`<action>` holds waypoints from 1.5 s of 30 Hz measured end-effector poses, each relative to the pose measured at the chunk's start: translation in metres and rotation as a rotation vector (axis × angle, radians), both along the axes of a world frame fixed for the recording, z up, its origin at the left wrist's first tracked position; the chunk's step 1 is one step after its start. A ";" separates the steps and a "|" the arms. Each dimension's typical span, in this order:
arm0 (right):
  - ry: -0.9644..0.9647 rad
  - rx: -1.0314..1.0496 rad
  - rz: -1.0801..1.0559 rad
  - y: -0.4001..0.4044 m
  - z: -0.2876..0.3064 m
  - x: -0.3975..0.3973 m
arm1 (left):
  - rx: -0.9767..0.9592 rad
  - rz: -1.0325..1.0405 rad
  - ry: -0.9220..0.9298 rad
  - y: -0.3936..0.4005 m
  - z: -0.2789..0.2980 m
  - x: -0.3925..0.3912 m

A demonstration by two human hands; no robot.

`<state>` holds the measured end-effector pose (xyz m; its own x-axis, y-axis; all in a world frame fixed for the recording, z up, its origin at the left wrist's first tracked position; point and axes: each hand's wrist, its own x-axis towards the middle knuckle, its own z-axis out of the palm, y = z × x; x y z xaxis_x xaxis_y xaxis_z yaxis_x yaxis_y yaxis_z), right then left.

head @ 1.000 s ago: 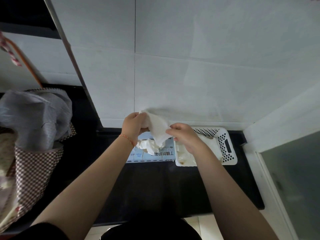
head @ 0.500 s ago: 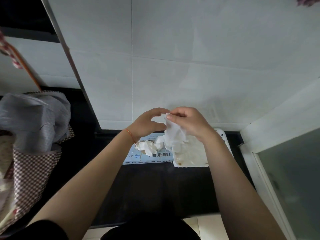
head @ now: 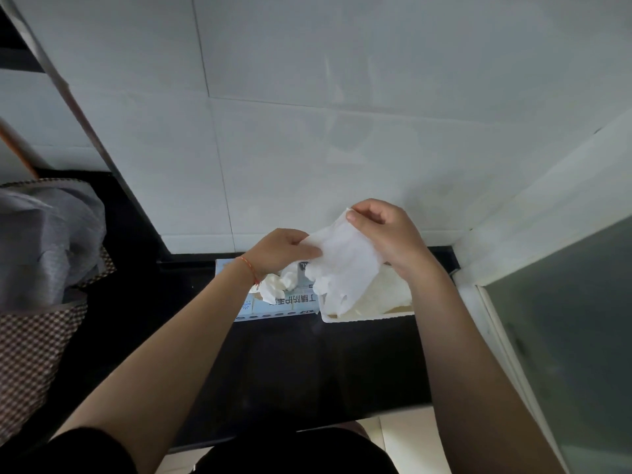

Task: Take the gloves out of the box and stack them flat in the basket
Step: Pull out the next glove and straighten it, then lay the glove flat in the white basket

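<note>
A white glove hangs spread between both hands above the basket. My left hand pinches its left edge and my right hand pinches its upper corner. Below them a white basket holds several gloves lying in it, and my right forearm hides most of its right side. Left of the basket lies the light blue glove box, with crumpled white gloves sticking out of its opening.
The box and basket sit on a black counter against a white tiled wall. A checked bag with grey cloth stands at the left. A frosted glass panel and white frame close off the right.
The glove has been pulled open between the hands and moved right over the basket. My right hand rose and shifted right, my left hand followed.
</note>
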<state>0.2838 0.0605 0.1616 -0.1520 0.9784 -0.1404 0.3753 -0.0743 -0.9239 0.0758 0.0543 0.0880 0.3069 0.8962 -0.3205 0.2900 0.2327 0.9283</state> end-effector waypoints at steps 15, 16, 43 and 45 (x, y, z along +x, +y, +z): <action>-0.075 -0.450 -0.237 0.019 -0.099 0.112 | 0.019 -0.209 0.577 0.070 -0.068 0.099; -0.126 -0.458 -0.189 0.021 -0.108 0.119 | 0.059 -0.212 0.636 0.072 -0.074 0.109; -1.320 0.120 0.341 0.047 -0.175 0.144 | 0.013 -0.531 1.220 0.048 -0.088 0.178; -1.315 0.181 0.317 0.044 -0.175 0.136 | 0.018 -0.535 1.215 0.048 -0.087 0.175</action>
